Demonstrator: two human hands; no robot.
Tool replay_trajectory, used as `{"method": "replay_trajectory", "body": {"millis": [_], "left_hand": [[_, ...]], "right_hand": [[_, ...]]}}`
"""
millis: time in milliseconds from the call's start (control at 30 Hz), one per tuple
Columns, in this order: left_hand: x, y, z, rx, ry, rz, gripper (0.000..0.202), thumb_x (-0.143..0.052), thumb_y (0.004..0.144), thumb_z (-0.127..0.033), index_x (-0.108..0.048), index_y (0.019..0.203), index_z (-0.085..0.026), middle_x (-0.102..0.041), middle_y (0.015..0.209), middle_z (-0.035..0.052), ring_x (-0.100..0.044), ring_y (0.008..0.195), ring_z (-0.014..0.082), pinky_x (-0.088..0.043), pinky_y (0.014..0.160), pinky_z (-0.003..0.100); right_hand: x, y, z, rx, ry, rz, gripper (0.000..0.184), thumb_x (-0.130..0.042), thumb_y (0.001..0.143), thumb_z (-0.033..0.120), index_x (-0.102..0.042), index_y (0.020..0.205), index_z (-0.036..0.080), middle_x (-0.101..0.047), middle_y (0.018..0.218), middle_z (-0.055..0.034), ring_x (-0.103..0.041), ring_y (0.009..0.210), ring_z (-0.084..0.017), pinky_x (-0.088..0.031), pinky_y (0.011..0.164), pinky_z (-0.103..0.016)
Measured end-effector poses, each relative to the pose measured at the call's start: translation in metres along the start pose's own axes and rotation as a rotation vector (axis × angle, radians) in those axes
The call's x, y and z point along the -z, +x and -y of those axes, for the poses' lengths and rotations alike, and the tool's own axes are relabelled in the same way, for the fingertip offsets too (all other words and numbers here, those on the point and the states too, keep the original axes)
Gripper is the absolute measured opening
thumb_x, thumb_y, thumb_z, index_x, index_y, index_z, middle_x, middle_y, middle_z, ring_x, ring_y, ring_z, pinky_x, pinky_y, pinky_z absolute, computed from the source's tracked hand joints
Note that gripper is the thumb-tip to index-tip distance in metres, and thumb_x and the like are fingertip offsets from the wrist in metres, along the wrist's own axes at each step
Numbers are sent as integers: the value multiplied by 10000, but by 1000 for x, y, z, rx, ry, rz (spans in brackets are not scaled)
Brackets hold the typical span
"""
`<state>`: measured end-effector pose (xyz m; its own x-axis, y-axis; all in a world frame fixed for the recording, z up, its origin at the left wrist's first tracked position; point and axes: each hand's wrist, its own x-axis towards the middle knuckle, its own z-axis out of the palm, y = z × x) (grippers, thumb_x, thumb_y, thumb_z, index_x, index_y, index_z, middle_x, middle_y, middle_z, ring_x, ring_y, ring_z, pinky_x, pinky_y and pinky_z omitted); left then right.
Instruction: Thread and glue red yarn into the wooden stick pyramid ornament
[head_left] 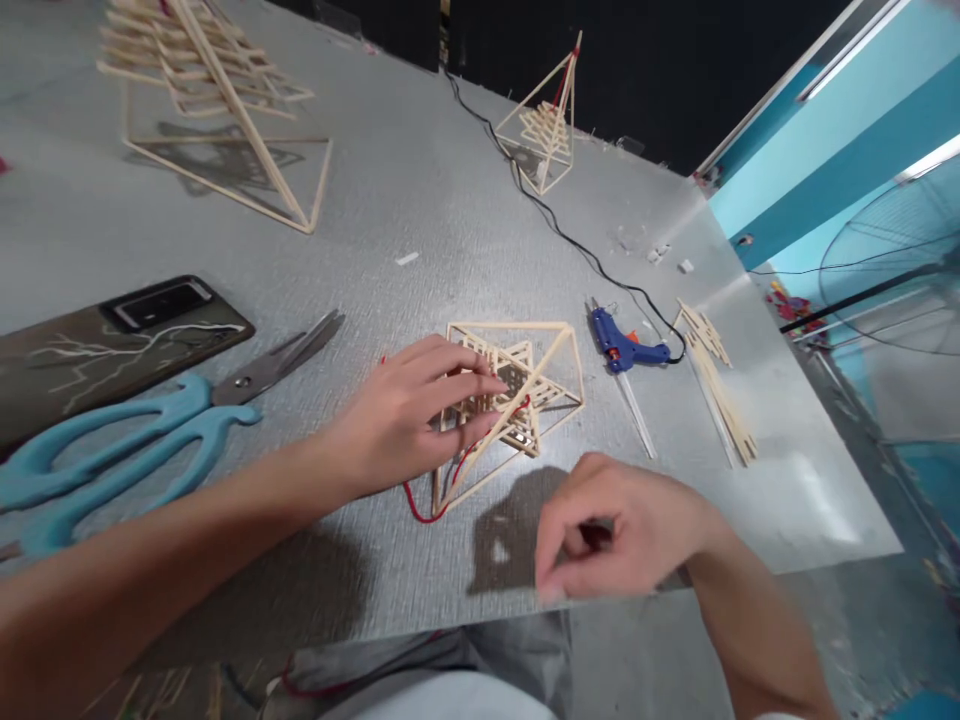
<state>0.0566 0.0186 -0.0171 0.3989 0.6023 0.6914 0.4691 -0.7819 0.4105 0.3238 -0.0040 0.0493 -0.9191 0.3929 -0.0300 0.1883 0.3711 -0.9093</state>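
Note:
A small pyramid frame of thin wooden sticks (pixel 551 375) lies on its side on the grey table (pixel 420 200), with layered stick pieces inside and a red wire (pixel 420 508) trailing from it. My left hand (pixel 409 415) rests on its left side, fingers stretched out flat over the sticks. My right hand (pixel 619 530) hovers near the table's front edge, just right of the frame. Its fingers are curled in a pinch, and what they hold is hidden.
Blue-handled scissors (pixel 142 430) and a dark phone (pixel 112 340) lie at the left. A blue glue gun (pixel 622 348) with a black cord and a glued stick piece (pixel 716 385) lie at the right. Two more stick pyramids (pixel 217 110) (pixel 547 125) stand at the back.

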Motion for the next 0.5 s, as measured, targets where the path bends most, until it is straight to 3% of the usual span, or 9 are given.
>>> {"method": "replay_trajectory", "body": {"millis": [100,167,233,300,500], "left_hand": [[0,1,-1,-5,-1,-9,183,-786,968,-209,-802,1149,-182,-770,1077,99,-718,981,223,-585,889,358],[0,1,-2,-9,-1,-14,180,-786,963,-196,-803,1141,-178,-769,1076,102,-717,980,223,-584,890,357],[0,1,-2,-7,1,-12,176,-781,962,-188,-802,1136,-174,-768,1083,107,-719,986,225,-586,893,358],[0,1,-2,-1,5,-3,176,-776,963,-187,-799,1137,-168,-767,1090,111,-721,989,228,-588,889,361],[1,-1,-2,13,17,21,184,-766,972,-198,-791,1150,-160,-761,1103,121,-723,996,239,-587,845,368]], "right_hand": [[3,5,-12,18,-477,-363,494,-566,1087,300,-470,612,202,-424,526,67,-366,480,-70,-284,514,-259],[7,6,-20,18,-719,-497,398,-458,1095,225,-539,706,202,-482,559,52,-414,489,-88,-294,538,-277],[10,6,-26,23,-824,-558,257,-422,1050,154,-623,893,187,-540,581,57,-457,476,-98,-315,531,-267],[11,5,-29,41,-868,-584,232,-418,995,107,-637,1018,182,-566,580,71,-475,461,-104,-341,531,-255],[8,3,-33,110,-792,-654,224,-459,937,69,-626,969,216,-578,584,75,-484,467,-101,-372,534,-235]]}}
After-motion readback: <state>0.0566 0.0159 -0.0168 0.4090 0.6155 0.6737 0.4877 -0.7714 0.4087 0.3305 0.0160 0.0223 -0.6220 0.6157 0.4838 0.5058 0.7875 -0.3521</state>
